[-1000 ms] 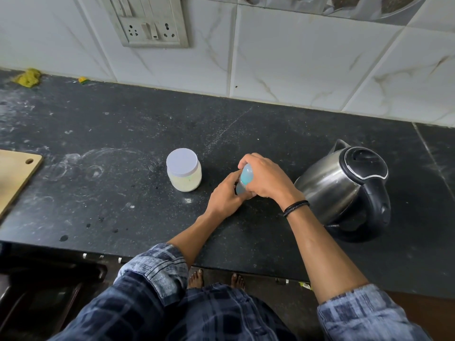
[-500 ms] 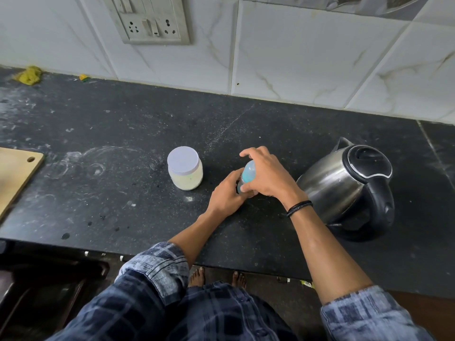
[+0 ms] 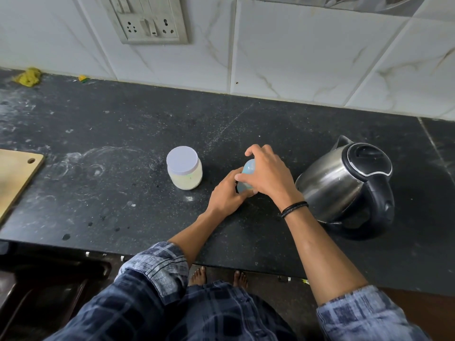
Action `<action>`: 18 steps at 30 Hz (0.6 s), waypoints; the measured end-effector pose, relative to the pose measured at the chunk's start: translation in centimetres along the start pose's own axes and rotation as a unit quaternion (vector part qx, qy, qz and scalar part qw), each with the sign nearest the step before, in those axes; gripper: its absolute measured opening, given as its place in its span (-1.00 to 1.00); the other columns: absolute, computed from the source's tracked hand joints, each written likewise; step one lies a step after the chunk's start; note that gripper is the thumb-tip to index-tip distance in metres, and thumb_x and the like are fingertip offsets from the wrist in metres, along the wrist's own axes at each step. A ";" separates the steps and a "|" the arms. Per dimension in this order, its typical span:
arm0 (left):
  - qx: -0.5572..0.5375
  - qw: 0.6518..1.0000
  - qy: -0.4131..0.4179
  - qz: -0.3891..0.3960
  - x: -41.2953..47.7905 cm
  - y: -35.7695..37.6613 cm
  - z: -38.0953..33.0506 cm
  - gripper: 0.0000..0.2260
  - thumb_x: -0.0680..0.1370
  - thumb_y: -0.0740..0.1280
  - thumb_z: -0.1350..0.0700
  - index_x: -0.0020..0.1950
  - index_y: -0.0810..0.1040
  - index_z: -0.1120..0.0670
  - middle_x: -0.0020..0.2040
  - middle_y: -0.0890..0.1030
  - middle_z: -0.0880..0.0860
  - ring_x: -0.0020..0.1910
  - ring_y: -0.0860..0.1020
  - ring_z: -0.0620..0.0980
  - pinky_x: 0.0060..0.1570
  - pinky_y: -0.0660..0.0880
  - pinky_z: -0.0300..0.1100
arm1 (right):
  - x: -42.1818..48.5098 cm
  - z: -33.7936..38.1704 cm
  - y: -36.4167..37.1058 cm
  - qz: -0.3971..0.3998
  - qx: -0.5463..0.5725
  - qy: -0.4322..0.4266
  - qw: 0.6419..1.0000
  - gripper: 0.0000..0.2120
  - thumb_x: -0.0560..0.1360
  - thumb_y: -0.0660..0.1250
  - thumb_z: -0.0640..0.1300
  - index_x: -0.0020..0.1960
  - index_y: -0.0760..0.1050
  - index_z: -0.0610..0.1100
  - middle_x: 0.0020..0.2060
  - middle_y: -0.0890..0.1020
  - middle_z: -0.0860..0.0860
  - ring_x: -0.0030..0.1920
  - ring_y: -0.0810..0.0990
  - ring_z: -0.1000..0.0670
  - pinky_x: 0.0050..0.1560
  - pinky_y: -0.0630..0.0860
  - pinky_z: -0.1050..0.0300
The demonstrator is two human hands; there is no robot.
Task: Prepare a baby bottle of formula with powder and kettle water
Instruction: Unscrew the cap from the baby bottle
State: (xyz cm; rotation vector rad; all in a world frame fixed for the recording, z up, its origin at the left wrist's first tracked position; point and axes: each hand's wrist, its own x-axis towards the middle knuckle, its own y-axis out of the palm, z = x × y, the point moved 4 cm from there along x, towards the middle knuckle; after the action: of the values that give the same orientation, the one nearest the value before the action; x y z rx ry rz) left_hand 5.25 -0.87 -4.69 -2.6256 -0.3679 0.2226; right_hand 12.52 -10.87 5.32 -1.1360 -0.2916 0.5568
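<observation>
A person stands at a dark speckled stone bench point(image 3: 123, 119), both hands meeting on a small pale-blue translucent plastic baby bottle point(image 3: 248, 168). Its base is hidden, so I cannot tell whether it rests on the bench.

The left hand point(image 3: 225, 193) wraps the lower body, its grip closed round the baby bottle to steady it. The right hand point(image 3: 267, 173) sits over the top, thumb and fingers curled on the cap end.

A second ago that upper grip covered the top almost entirely. Now the fingers have spread and the forefinger has lifted, so more blue shows — probably a fresh hold midway through unscrewing the top. The bottle seems unopened, so nothing has gone in yet.

Just left of the grip stands a short clear plastic jar point(image 3: 184, 168) of pale powder, its white lid on. Just right of the grip, near the right wrist, sits a stainless-steel electric kettle point(image 3: 344, 183) with black lid and handle, closed. Far left of the grip — the corner of a wooden cutting board point(image 3: 14, 175).
</observation>
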 end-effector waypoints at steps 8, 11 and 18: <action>-0.001 1.000 0.004 0.001 0.1 0.1 0.3 -0.44 0.44 0.40 -0.26 0.42 0.38 -0.25 0.29 0.56 -0.22 0.18 0.55 -0.16 0.18 0.58 0.08 | 0.1 0.3 0.6 0.038 -0.007 -0.020 0.999 -0.37 0.43 0.58 -0.18 0.41 0.40 0.01 0.30 0.43 -0.04 0.28 0.42 -0.10 -0.02 0.53 0.06; 0.002 1.000 0.008 0.003 0.2 0.2 0.4 -0.43 0.46 0.40 -0.23 0.45 0.38 -0.21 0.33 0.55 -0.20 0.21 0.54 -0.14 0.22 0.57 0.08 | 0.0 0.1 0.7 0.029 -0.005 -0.004 1.000 -0.44 0.47 0.58 -0.11 0.38 0.43 -0.01 0.26 0.47 -0.06 0.22 0.51 -0.10 -0.03 0.52 0.05; 0.002 1.000 0.006 0.003 0.3 0.2 0.7 -0.42 0.47 0.43 -0.28 0.45 0.36 -0.25 0.37 0.53 -0.22 0.25 0.54 -0.16 0.26 0.55 0.04 | 0.2 -0.7 -0.4 0.022 0.088 0.006 0.996 -0.53 0.42 0.57 -0.21 0.24 0.49 0.03 0.16 0.52 0.05 0.11 0.55 -0.03 -0.06 0.54 0.08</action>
State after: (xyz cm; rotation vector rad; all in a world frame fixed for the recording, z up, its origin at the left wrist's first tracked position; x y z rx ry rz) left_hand 5.48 -0.66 -5.44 -2.6232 -0.3563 0.2092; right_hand 13.12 -11.48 5.42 -0.9765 -0.2029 0.6013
